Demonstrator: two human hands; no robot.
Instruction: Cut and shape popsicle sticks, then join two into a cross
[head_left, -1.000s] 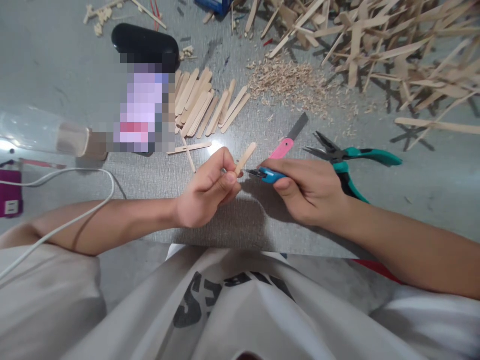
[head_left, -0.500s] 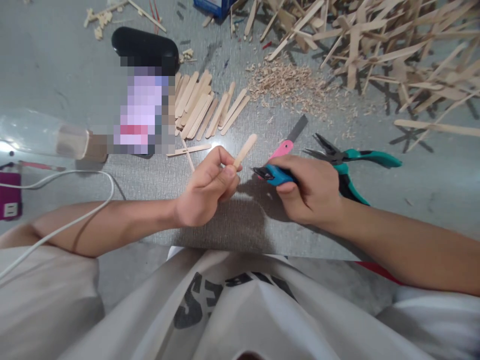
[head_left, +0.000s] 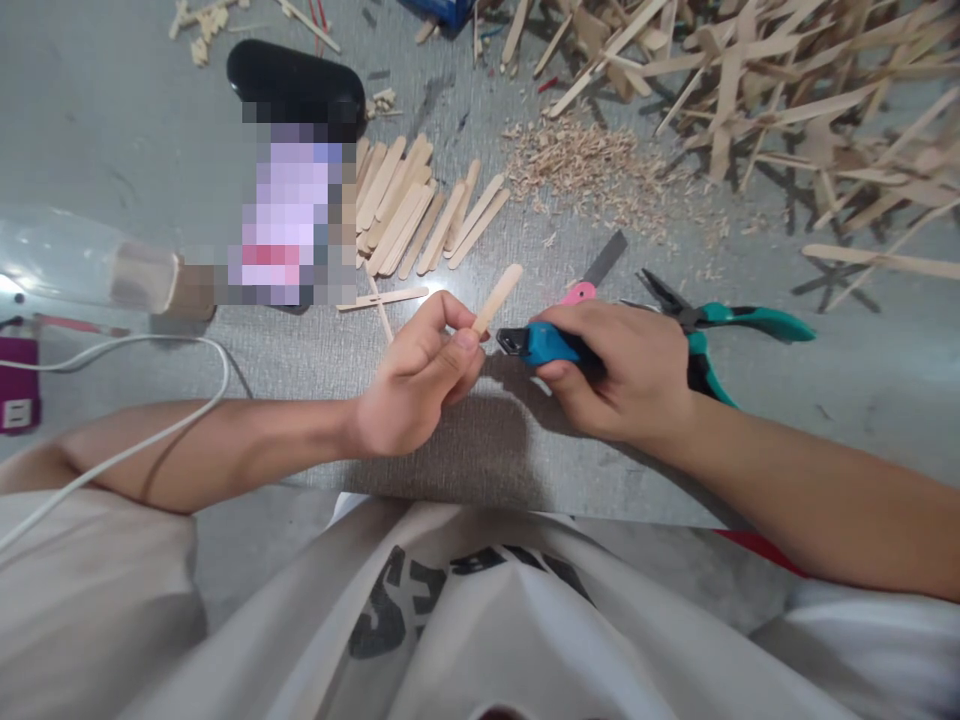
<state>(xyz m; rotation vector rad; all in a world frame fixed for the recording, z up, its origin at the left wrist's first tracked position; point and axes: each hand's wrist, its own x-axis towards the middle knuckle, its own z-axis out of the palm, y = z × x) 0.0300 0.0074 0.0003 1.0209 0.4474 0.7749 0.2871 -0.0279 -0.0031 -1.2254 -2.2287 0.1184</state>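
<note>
Over grey matting, left hand (head_left: 409, 385) fingertips pinch a stick's (head_left: 496, 297) lower end; right hand (head_left: 622, 370) grips cutters (head_left: 541, 344).

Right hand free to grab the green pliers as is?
Probably not. The right hand is shut on the blue cutter, so its fingers are taken. The green pliers lie right beside it on the mat, nothing between.

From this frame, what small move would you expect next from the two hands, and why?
Probably easing the blue-handled cutter in the right hand a touch left, onto the wooden stick pinched in the left hand. The cutter's dark tip points at the stick's lower end, just short of it, with no cut visible.
</note>
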